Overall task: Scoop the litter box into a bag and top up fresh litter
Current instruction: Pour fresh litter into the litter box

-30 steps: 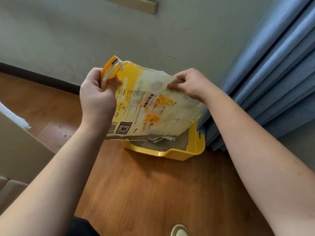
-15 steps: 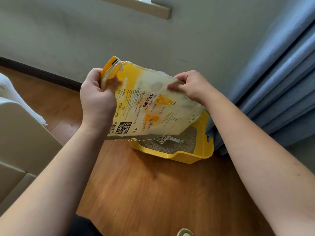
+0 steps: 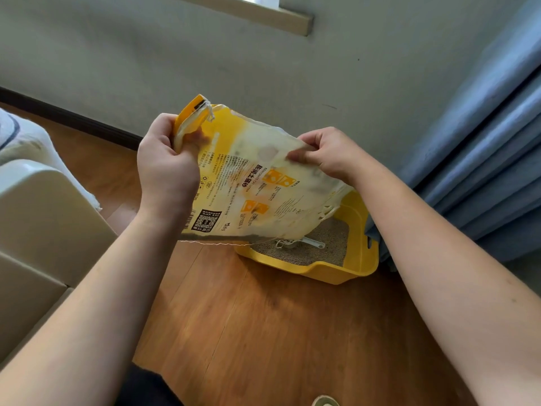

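Above the yellow litter box [image 3: 358, 253] we are holding the cat litter bag [image 3: 257, 183] upturned, our left hand [image 3: 167, 168] gripping its yellow corner, our right hand [image 3: 330, 155] pinching its upper edge; a white scoop [image 3: 307, 244] is lying in the grey litter [image 3: 330, 241].

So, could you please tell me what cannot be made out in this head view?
- Litter box: its far left part is hidden behind the litter bag.
- Scoop: its head is covered by the bag's lower edge.
- Left hand fingertips: tucked behind the bag.
- Bag's small print: too small.
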A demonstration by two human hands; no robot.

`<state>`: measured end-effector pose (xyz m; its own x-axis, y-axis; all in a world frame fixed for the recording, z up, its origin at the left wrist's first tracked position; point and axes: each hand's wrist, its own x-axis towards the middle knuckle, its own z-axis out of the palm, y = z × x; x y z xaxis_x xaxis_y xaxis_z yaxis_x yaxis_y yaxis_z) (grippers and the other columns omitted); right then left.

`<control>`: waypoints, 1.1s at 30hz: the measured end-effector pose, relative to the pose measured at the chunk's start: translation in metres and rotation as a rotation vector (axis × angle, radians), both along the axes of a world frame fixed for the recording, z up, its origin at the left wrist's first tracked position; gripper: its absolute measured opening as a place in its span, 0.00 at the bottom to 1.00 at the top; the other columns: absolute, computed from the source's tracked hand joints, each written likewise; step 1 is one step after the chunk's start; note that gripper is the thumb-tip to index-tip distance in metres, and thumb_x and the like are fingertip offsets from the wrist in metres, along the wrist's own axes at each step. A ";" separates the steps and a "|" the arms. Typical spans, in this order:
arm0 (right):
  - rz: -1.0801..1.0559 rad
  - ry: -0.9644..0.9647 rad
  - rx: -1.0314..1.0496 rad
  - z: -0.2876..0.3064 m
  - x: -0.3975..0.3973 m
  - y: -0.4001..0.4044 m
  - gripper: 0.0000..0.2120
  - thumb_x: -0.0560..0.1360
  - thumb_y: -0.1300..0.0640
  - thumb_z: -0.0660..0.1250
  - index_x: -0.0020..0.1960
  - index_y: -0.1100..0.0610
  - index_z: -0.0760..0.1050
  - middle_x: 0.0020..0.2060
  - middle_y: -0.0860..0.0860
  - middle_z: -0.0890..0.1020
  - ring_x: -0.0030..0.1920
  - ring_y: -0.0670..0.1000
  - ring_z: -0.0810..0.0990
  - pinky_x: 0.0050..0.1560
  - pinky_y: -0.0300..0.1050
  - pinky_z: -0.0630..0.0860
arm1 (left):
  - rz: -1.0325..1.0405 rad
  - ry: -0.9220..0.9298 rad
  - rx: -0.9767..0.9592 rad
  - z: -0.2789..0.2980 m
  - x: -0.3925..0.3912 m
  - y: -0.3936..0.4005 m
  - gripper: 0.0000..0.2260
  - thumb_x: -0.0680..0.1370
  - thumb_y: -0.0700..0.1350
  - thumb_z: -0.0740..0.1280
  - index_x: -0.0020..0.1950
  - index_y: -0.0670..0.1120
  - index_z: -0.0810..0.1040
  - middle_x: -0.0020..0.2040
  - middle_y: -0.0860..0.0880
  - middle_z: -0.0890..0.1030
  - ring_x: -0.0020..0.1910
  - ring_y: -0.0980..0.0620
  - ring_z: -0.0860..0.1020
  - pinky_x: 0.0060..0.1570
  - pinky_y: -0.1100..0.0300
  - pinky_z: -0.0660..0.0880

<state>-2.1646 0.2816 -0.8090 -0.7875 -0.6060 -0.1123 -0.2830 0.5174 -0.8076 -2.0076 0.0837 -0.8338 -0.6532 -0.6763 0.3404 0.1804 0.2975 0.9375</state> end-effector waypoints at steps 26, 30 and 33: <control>-0.129 0.293 0.350 0.016 -0.018 0.004 0.03 0.73 0.52 0.72 0.43 0.50 0.82 0.38 0.45 0.82 0.39 0.47 0.77 0.42 0.41 0.70 | -0.067 -0.128 0.129 -0.016 0.013 -0.017 0.14 0.74 0.52 0.75 0.50 0.43 0.80 0.44 0.45 0.84 0.43 0.48 0.85 0.41 0.45 0.82; -0.137 0.320 0.366 0.022 -0.015 0.001 0.05 0.73 0.51 0.73 0.43 0.51 0.83 0.37 0.45 0.82 0.40 0.48 0.78 0.40 0.41 0.72 | -0.086 -0.135 0.096 -0.018 0.018 -0.025 0.15 0.73 0.52 0.75 0.51 0.43 0.80 0.44 0.46 0.84 0.44 0.48 0.85 0.42 0.44 0.82; -0.124 0.355 0.384 0.024 -0.014 -0.004 0.05 0.73 0.51 0.73 0.42 0.52 0.83 0.37 0.46 0.83 0.39 0.49 0.79 0.36 0.39 0.72 | -0.069 -0.151 0.077 -0.023 0.021 -0.029 0.15 0.72 0.54 0.76 0.49 0.44 0.81 0.43 0.45 0.84 0.44 0.45 0.84 0.42 0.40 0.81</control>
<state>-2.1784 0.2777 -0.7847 -0.8802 -0.4741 -0.0219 -0.4223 0.8035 -0.4195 -1.9868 0.0542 -0.8571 -0.7386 -0.6487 0.1838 0.0529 0.2160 0.9749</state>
